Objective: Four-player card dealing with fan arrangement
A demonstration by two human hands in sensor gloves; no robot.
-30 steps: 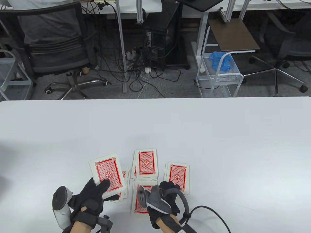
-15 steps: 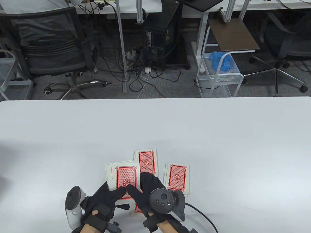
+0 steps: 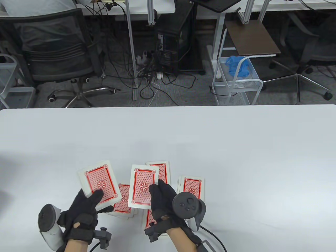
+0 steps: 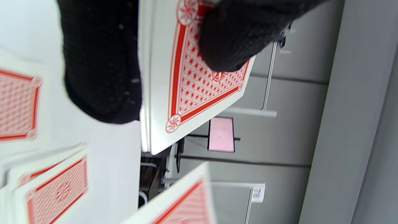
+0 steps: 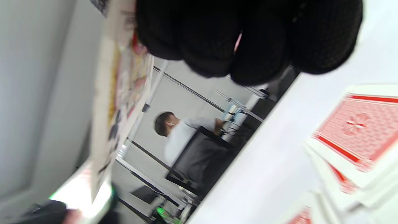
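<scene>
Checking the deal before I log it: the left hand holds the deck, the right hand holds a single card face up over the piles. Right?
Not quite. The single card in the right hand is face down: the table view shows its red patterned back uppermost. The rest stands: the left hand holds the deck, and the card hangs over the piles on the table.

The table view is looking down from above the person's side, taking in the white table (image 3: 183, 131) and the office floor beyond. The left wrist view is sitting rolled on its side, pressed close against the red-backed cards (image 4: 199, 81), facing across the table edge toward the room. The right wrist view is tilting too, very near and blurred, sharing the table (image 5: 279, 130) and card piles (image 5: 357, 124).
</scene>
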